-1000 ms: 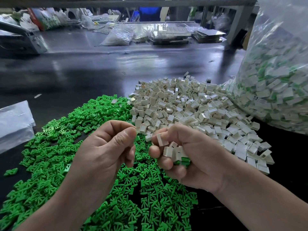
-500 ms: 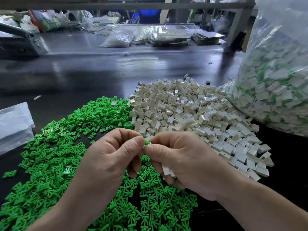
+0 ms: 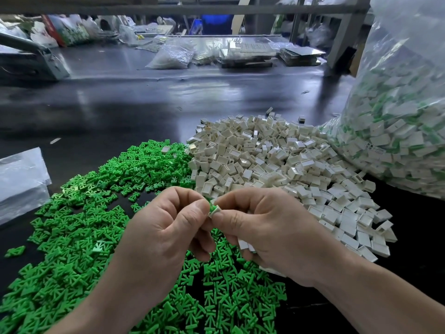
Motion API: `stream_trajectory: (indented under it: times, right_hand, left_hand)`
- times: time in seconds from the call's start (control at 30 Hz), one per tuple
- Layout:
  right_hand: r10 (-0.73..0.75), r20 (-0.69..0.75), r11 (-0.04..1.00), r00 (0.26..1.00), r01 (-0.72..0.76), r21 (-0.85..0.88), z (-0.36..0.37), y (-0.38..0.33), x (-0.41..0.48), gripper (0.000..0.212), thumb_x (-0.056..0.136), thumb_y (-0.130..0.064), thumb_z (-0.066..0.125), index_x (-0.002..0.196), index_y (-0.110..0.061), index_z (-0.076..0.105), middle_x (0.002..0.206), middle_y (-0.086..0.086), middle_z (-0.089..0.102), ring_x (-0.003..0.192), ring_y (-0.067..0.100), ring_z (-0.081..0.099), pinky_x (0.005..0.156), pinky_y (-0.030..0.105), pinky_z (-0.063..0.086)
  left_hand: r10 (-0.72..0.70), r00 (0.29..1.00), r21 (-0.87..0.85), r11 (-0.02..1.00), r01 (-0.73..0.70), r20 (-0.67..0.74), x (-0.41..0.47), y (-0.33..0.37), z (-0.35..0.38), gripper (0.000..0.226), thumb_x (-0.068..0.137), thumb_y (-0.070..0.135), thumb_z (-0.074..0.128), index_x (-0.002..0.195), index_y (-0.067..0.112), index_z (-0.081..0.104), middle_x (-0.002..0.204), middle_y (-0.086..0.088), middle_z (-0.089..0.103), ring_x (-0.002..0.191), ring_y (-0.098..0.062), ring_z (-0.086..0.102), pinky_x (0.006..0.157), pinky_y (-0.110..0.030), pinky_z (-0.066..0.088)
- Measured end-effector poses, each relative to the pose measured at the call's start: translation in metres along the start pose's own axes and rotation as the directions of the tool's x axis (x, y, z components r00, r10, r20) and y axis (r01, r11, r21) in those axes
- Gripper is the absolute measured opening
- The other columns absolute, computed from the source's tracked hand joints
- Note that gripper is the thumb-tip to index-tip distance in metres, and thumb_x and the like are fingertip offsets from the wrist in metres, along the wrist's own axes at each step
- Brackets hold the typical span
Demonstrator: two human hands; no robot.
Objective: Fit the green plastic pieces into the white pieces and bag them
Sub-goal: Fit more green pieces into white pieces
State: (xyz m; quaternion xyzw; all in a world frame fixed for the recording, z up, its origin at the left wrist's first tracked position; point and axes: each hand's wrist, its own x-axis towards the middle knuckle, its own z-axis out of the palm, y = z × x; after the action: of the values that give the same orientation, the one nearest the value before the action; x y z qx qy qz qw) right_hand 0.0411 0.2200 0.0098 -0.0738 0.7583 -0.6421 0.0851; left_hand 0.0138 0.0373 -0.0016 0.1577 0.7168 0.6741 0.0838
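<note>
Your left hand point(image 3: 163, 235) pinches a small green piece point(image 3: 212, 208) between thumb and forefinger, held against the white piece point(image 3: 213, 214) that your right hand point(image 3: 272, 232) pinches. Spare white pieces point(image 3: 243, 244) sit under its curled fingers. Below, on the dark surface point(image 3: 120, 104), lie a green heap point(image 3: 84, 213) and a white heap point(image 3: 277, 160). The filled clear bag point(image 3: 397, 128) stands at the right; its print is too small to read.
</note>
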Motion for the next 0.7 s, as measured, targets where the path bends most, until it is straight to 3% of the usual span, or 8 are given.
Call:
stream_trajectory:
  times: [0.07,0.17,0.23,0.37,0.47,0.53,0.7]
  right_hand:
    - [0.016,0.012,0.992,1.000,-0.015,-0.128,0.000,-0.001,-0.001,0.011,0.094,-0.033,0.069,0.089,-0.024,0.073,0.062,-0.008,0.061,0.047,0.001,0.053,0.041,0.017,0.040]
    - [0.045,0.040,0.958,0.998,-0.032,-0.286,0.001,-0.001,-0.002,0.016,0.094,-0.039,0.066,0.086,-0.025,0.070,0.066,0.002,0.063,0.053,0.013,0.054,0.047,0.044,0.048]
    - [0.072,0.055,0.939,0.996,-0.049,-0.340,0.003,-0.003,-0.002,0.017,0.095,-0.039,0.066,0.085,-0.025,0.068,0.072,0.008,0.066,0.056,0.016,0.054,0.052,0.052,0.052]
    - [0.078,0.078,0.907,0.994,-0.038,-0.420,0.006,-0.006,-0.004,0.020,0.095,-0.037,0.064,0.080,-0.024,0.066,0.067,-0.001,0.062,0.056,0.012,0.054,0.054,0.049,0.054]
    - [0.069,0.062,0.916,0.996,-0.039,-0.398,0.005,-0.006,-0.004,0.019,0.095,-0.039,0.064,0.082,-0.025,0.067,0.070,0.001,0.064,0.059,0.025,0.059,0.056,0.054,0.055]
    - [0.057,0.038,0.944,0.998,-0.041,-0.329,0.004,-0.007,-0.005,0.018,0.094,-0.041,0.065,0.086,-0.026,0.069,0.072,0.005,0.065,0.058,0.025,0.056,0.056,0.057,0.055]
    - [-0.001,-0.007,0.975,1.000,0.000,-0.223,0.001,-0.007,-0.006,0.015,0.094,-0.037,0.067,0.084,-0.026,0.069,0.063,-0.005,0.062,0.050,0.008,0.054,0.048,0.034,0.049]
  left_hand:
    - [-0.008,0.998,0.093,0.996,0.003,0.056,0.001,0.001,-0.005,0.014,0.084,0.034,0.059,0.077,0.024,0.067,0.064,-0.012,0.068,0.054,-0.026,0.065,0.050,-0.028,0.053]
    - [-0.048,0.990,0.171,0.985,0.025,0.133,0.002,0.004,-0.013,0.018,0.089,0.038,0.065,0.077,0.025,0.067,0.066,-0.010,0.069,0.055,-0.026,0.067,0.050,-0.028,0.054]
    - [-0.076,0.983,0.216,0.976,0.039,0.167,0.003,0.005,-0.016,0.013,0.089,0.029,0.060,0.078,0.025,0.066,0.067,-0.009,0.069,0.055,-0.026,0.068,0.050,-0.028,0.054]
    - [-0.136,0.963,0.252,0.965,0.075,0.233,0.005,0.003,-0.019,0.019,0.095,0.020,0.060,0.079,0.026,0.066,0.067,-0.008,0.069,0.056,-0.027,0.068,0.051,-0.032,0.054]
    - [-0.119,0.963,0.165,0.983,0.080,0.242,0.006,0.004,-0.018,0.012,0.087,0.028,0.062,0.079,0.021,0.067,0.068,-0.008,0.067,0.057,-0.029,0.068,0.051,-0.032,0.053]
    - [-0.093,0.973,0.071,0.994,0.080,0.209,0.006,0.004,-0.017,0.012,0.083,0.028,0.062,0.077,0.019,0.068,0.067,-0.009,0.066,0.056,-0.029,0.066,0.050,-0.031,0.053]
    - [-0.035,0.991,-0.069,0.997,0.044,0.128,0.004,0.003,-0.007,0.013,0.082,0.028,0.064,0.075,0.018,0.066,0.064,-0.009,0.062,0.053,-0.030,0.062,0.047,-0.032,0.051]
